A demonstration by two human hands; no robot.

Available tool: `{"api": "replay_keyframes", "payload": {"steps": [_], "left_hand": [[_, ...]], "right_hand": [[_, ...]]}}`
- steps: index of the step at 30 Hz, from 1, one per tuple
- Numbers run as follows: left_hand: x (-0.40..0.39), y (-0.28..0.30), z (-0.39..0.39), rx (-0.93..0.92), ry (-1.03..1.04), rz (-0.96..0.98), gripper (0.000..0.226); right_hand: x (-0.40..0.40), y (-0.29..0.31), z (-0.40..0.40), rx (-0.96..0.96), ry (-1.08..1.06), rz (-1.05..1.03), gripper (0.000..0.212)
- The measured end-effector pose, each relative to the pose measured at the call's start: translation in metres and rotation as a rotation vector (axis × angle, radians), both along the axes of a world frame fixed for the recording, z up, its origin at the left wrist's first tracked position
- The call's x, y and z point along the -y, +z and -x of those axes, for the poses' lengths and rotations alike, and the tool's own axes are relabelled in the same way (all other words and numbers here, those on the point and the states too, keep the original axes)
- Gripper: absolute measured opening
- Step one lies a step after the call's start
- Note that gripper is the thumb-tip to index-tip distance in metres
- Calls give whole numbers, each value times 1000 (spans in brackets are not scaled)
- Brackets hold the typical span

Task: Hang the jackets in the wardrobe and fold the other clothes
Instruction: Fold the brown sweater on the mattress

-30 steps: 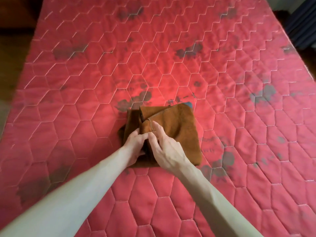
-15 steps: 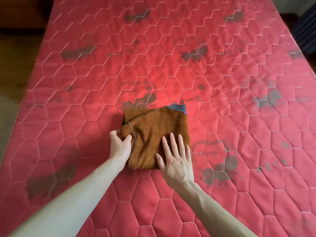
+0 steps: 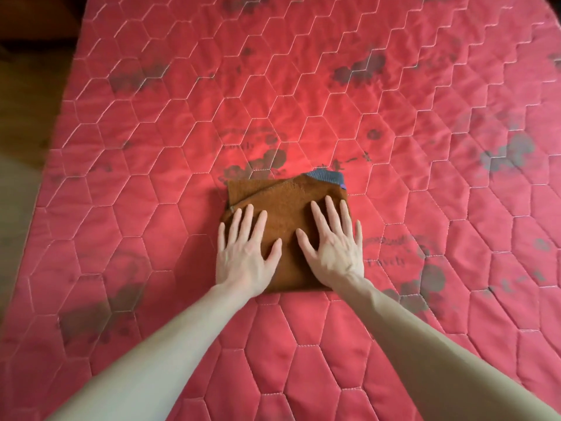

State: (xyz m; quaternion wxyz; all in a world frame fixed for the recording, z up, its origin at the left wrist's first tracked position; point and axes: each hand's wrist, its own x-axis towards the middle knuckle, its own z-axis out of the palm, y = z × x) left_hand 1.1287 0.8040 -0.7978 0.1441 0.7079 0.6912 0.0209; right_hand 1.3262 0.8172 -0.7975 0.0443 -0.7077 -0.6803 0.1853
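A brown knitted garment lies folded into a small square on the red quilted mattress. A grey ribbed cuff pokes out at its far right corner. My left hand lies flat on the garment's left half, fingers straight and spread. On the right half, my right hand presses down flat, fingers also straight. Both palms cover the garment's near part.
The mattress has hexagon stitching and dark flower prints, and fills most of the view. A wooden floor shows past its left edge. Something dark stands at the far right corner.
My left hand let go of the garment's left edge and now lies flat on it. The right hand slid further right on the cloth. The fold has been flattened into a neater square.
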Motion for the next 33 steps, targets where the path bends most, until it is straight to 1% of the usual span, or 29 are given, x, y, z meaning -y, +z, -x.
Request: {"api": "replay_keyframes", "payload": {"steps": [4,7,9,12,14,16,17,19,22,23,24,26,27,28,30,31,33], "left_hand": [[-1,-4,-4,90,86,-8,78],[-4,-5,-3,107,120,16,86],[-15,-4,-1,66,110,64,92],[-41,0,5,92,141,147,94],[-49,2,6,126,198,181,87],[-47,5,2,132,263,176,81],[-42,8,-1,130,301,166,81],[-30,14,-9,167,436,132,85],[-14,21,-14,363,804,151,100],[-11,22,-13,409,916,186,103],[-9,23,-12,428,983,228,104],[-6,26,-6,474,1018,297,100],[-6,26,-3,551,1028,321,97],[-5,29,2,673,1048,358,96],[-3,36,8,943,1078,470,102],[0,40,10,1027,1064,523,103],[8,49,14,1189,1010,578,98]], "right_hand": [[-10,-3,-1,-58,-4,-18,76],[-33,-3,-4,15,134,-103,78],[-53,-4,-1,56,210,-90,78],[-71,-7,3,28,171,16,77],[-75,-8,1,5,178,42,73],[-72,-5,0,-25,178,20,66],[-67,-4,-1,-52,141,-18,62],[-52,-2,-3,-134,-34,-91,57],[-28,6,-9,-368,-373,-76,65],[-21,10,-11,-451,-456,-62,65],[-15,14,-14,-506,-516,-37,64],[-4,18,-19,-550,-591,61,61],[0,20,-21,-577,-626,121,59],[3,20,-24,-632,-664,177,56],[8,24,-30,-840,-729,275,48],[12,29,-32,-950,-749,330,44],[20,42,-34,-1125,-734,414,41]]}}
